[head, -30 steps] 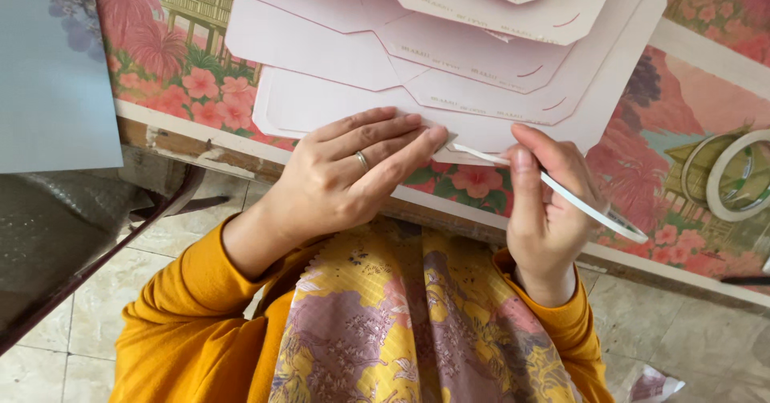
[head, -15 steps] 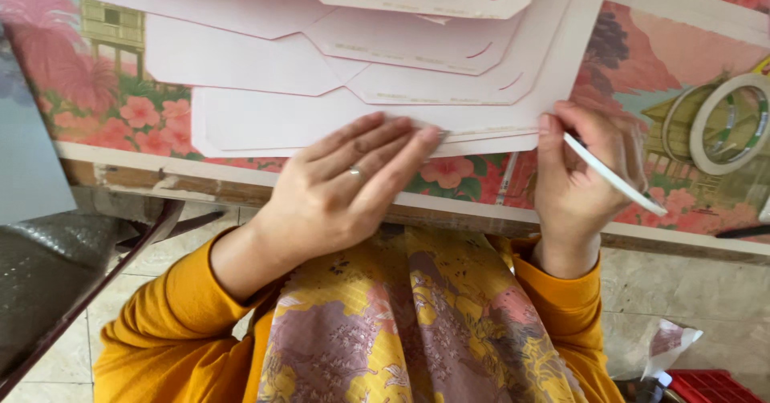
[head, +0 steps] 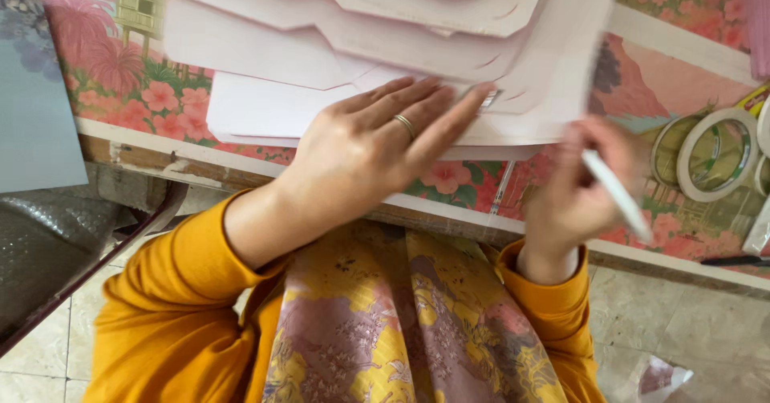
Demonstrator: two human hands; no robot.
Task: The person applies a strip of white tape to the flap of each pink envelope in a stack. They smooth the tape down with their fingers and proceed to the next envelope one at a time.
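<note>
My left hand [head: 377, 150], with a ring on one finger, lies flat with fingers spread on the near edge of a stack of pale pink card cut-outs [head: 337, 50] that overlap on the table. Blurred with motion at the table's edge, my right hand [head: 581, 190] is closed around a thin white pen [head: 618, 197] and sits just right of the stack, off the card. Orange sleeves cover both arms, above a floral skirt.
A flowered pink tablecloth [head: 128, 90] covers the table. Two rolls of clear tape [head: 714, 158] lie at the right, a dark pen [head: 734, 261] near them. A grey-blue sheet [head: 36, 122] sits at the left. Tiled floor shows below the table edge.
My right hand with the pen has drawn back from the card's edge toward me and to the right. My left hand stays pressed on the stack. The view has shifted.
</note>
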